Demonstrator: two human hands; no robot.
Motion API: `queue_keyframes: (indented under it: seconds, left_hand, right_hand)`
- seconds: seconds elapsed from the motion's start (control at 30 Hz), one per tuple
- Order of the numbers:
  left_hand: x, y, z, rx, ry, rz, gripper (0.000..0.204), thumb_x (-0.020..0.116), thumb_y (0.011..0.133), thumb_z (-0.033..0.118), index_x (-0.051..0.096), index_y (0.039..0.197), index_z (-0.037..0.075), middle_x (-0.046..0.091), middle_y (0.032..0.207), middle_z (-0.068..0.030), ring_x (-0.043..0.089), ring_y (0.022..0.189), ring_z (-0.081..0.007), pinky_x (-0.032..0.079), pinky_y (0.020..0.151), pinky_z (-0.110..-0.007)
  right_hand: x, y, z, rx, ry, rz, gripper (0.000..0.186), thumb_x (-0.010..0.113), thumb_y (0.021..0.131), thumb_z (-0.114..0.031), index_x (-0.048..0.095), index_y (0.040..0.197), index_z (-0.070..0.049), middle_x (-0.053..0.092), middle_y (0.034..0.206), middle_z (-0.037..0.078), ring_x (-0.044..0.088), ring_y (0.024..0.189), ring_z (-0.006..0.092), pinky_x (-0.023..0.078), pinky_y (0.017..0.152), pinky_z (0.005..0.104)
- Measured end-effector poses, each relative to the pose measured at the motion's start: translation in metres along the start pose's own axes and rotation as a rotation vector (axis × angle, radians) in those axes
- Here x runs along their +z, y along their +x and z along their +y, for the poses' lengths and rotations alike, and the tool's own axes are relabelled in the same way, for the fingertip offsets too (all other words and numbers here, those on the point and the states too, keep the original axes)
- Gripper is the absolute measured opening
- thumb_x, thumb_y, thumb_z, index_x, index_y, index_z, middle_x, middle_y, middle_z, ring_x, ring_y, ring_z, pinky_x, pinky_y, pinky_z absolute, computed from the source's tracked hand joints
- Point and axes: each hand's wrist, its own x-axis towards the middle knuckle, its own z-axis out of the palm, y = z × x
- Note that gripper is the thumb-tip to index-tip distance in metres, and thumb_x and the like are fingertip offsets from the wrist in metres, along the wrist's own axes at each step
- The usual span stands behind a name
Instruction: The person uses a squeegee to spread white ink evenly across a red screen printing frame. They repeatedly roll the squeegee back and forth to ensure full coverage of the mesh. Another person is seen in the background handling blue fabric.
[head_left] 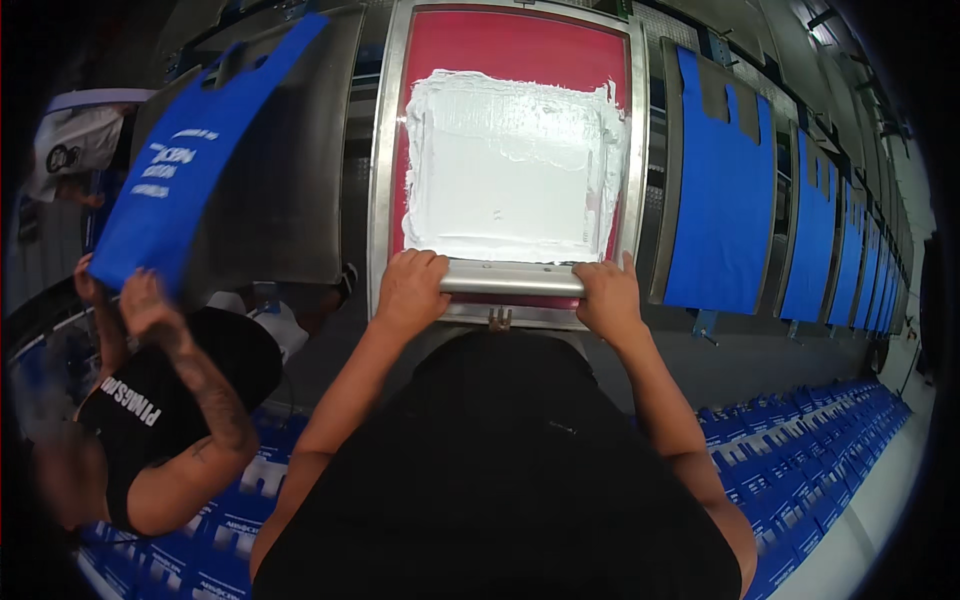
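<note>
My left hand and my right hand are closed round the two ends of a metal squeegee. It lies across the near end of a screen-printing frame, which has a silver metal border. Thick white ink covers most of the red mesh, with ridges piled along its sides. The squeegee sits at the near edge of the ink; its blade is mostly hidden under the bar. A small metal clamp shows at the frame's near side.
To the left, a co-worker holds a blue printed bag over a dark pallet. Several pallets with blue bags line up to the right. More printed blue bags lie in rows behind me on both sides.
</note>
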Motion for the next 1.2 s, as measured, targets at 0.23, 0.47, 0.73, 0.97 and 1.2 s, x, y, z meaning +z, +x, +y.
queue_keyframes:
  seconds: [0.23,0.47,0.73,0.97,1.2]
  left_hand:
    - [0.034,-0.032,-0.002,0.067,0.051,0.199,0.032,0.066,0.058,0.002,0.06,0.089,0.005,0.061,0.088,-0.0115,0.058,0.086,-0.03,0.043,0.075,-0.042]
    - [-0.014,0.149,-0.058,-0.146,0.148,0.052,0.019,0.072,0.064,0.013,0.07,0.083,0.01,0.067,0.078,-0.0152,0.064,0.078,-0.0357,0.051,0.074,-0.046]
    - [-0.054,0.099,-0.019,-0.196,0.19,-0.191,0.03,0.079,0.069,0.021,0.071,0.095,0.009,0.069,0.089,-0.014,0.065,0.088,-0.0325,0.049,0.081,-0.044]
    - [0.014,0.04,-0.031,-0.038,0.118,-0.011,0.031,0.07,0.06,0.002,0.066,0.09,0.008,0.064,0.088,-0.0112,0.059,0.088,-0.0308,0.042,0.08,-0.043]
    - [-0.051,0.209,-0.063,-0.088,0.206,-0.018,0.024,0.074,0.072,0.024,0.072,0.092,0.01,0.069,0.083,-0.0149,0.066,0.08,-0.035,0.052,0.074,-0.045]
  right_hand:
    - [0.022,-0.024,-0.008,-0.031,0.025,0.119,0.037,0.065,0.061,-0.001,0.068,0.097,-0.009,0.069,0.091,0.009,0.064,0.09,0.0282,0.03,0.109,0.0569]
    - [-0.025,0.152,0.049,0.038,-0.222,0.136,0.041,0.063,0.069,-0.009,0.069,0.108,-0.018,0.07,0.082,0.01,0.067,0.084,0.0273,0.035,0.104,0.0519]
    - [-0.064,0.093,0.019,0.048,-0.139,-0.154,0.044,0.065,0.067,-0.01,0.068,0.11,-0.018,0.069,0.083,0.013,0.067,0.089,0.0277,0.035,0.106,0.0497]
    - [0.031,0.038,0.027,-0.04,0.011,0.226,0.041,0.067,0.061,0.0,0.068,0.1,-0.012,0.07,0.094,0.007,0.065,0.093,0.0264,0.029,0.109,0.0562]
    - [-0.068,0.194,0.061,0.044,-0.1,0.12,0.035,0.062,0.07,-0.012,0.069,0.104,-0.018,0.07,0.088,0.012,0.068,0.085,0.0294,0.048,0.087,0.041]
